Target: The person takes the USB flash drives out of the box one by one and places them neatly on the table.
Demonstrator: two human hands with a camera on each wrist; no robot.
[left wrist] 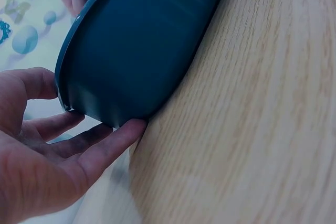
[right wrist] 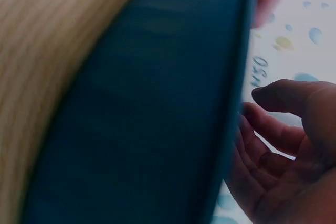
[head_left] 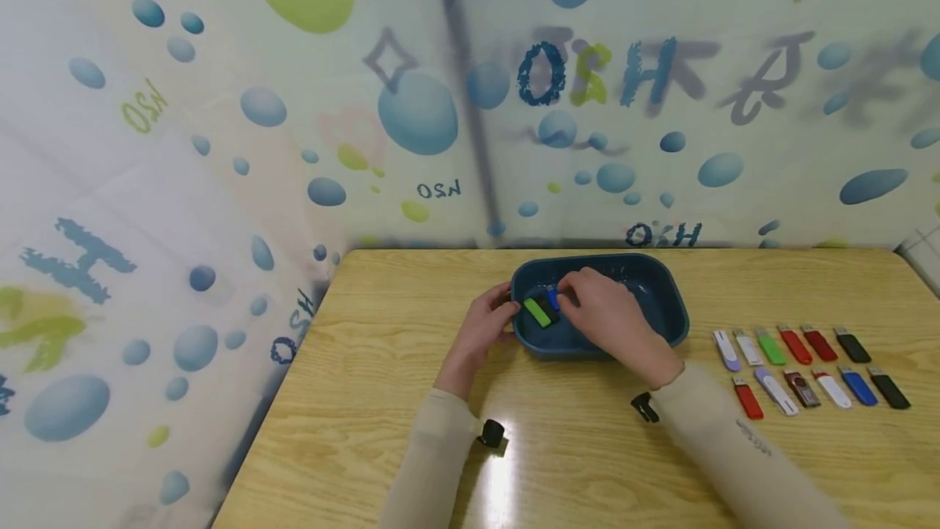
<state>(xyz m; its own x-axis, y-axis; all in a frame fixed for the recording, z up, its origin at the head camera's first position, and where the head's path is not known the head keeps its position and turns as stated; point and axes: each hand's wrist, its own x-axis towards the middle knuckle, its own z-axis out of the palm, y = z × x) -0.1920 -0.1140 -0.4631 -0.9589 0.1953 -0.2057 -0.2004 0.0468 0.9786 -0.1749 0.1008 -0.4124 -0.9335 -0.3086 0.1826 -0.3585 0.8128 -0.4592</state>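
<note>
1. Left hand [head_left: 490, 323] set against the near-left wall of the dark blue tub [head_left: 664, 325], at about nine o'clock of it; in the left wrist view fingers [left wrist: 100, 148] lying fairly straight along the outer wall and under the rim, thumb up by the rim, apparently to steady the tub.
2. Right hand [head_left: 604, 310] reaching over the tub from five o'clock, fingertips down beside a blue stick [head_left: 552, 297]; contact likely, but whether pinching or only touching cannot be told from the head view. In the right wrist view, fingers loosely curved beside the rim [right wrist: 237, 103], nothing visibly clasped there.
3. Green stick [head_left: 537, 312] and a black one [head_left: 549, 307] lying together inside the tub at its left end, just beside the blue stick.
4. Two rows of USB sticks [head_left: 804, 366] laid out at three o'clock of the tub, well apart from it: lilac, white, green, red, black, blue, sorted side by side, seemingly kept in order for picking.
5. Small black wrist cameras on both cream sleeves [head_left: 742, 439].
6. Light wooden table [head_left: 382, 398] with a glare patch near six o'clock.
7. Behind, from nine to three o'clock, a pale curtain [head_left: 220, 145] printed with blue and green bubbles and lettering.
</note>
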